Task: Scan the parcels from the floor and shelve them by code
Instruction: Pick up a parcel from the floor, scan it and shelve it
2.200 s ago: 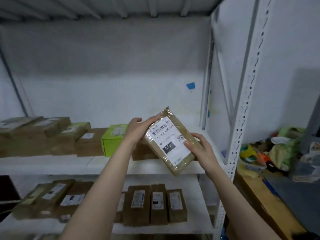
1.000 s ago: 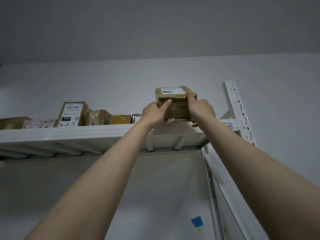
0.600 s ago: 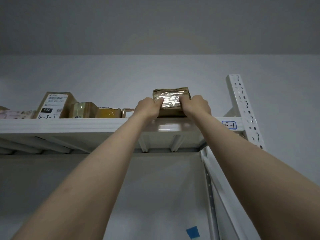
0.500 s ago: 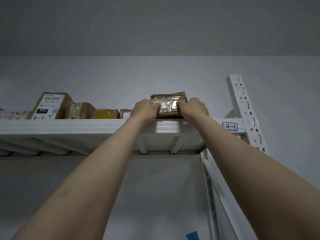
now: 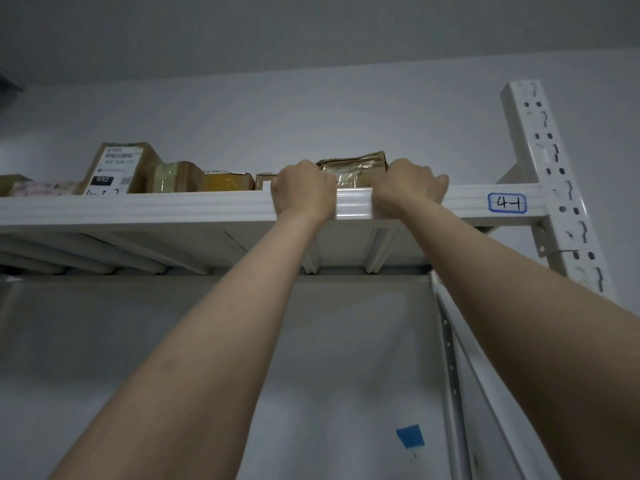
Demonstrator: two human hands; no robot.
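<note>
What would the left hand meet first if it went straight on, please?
Probably the shiny tape-wrapped brown parcel that the left hand grips on the white metal shelf; depth beyond is unclear.

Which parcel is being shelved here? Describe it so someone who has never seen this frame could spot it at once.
Find the white top shelf and its blue-outlined tag at the right. Just left of the tag, the parcel sits at the front edge between the left hand and the right hand. Unlike the 032-labelled parcel further left, it shows shiny crinkled tape and no label.
</note>
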